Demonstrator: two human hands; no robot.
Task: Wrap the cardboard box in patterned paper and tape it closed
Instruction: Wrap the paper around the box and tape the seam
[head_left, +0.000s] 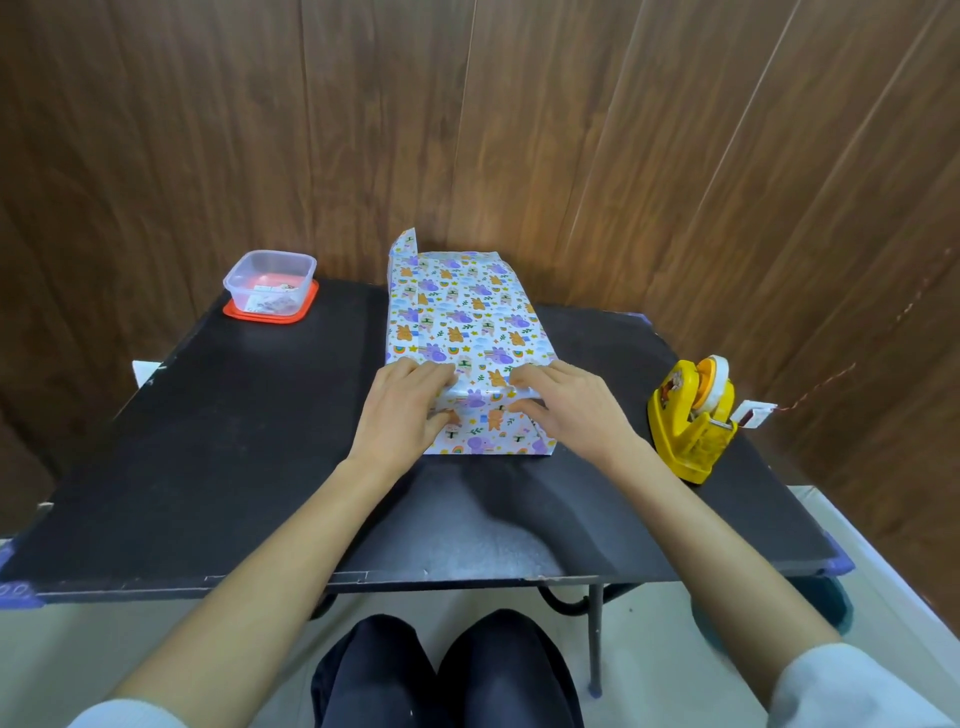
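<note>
The box (462, 312) lies lengthwise on the black table (234, 441), covered in white paper patterned with purple and orange cartoon animals; no cardboard shows. A paper flap (406, 248) sticks up at its far left corner. My left hand (400, 410) and my right hand (566, 402) press on the near end of the box, fingers on the top edge and thumbs on the folded paper of the near face. A yellow tape dispenser (693, 418) with a white roll stands to the right of the box.
A clear plastic tub (270, 283) sits on its red lid at the table's far left corner. A wood-panel wall rises right behind the table. My knees show below the table's near edge.
</note>
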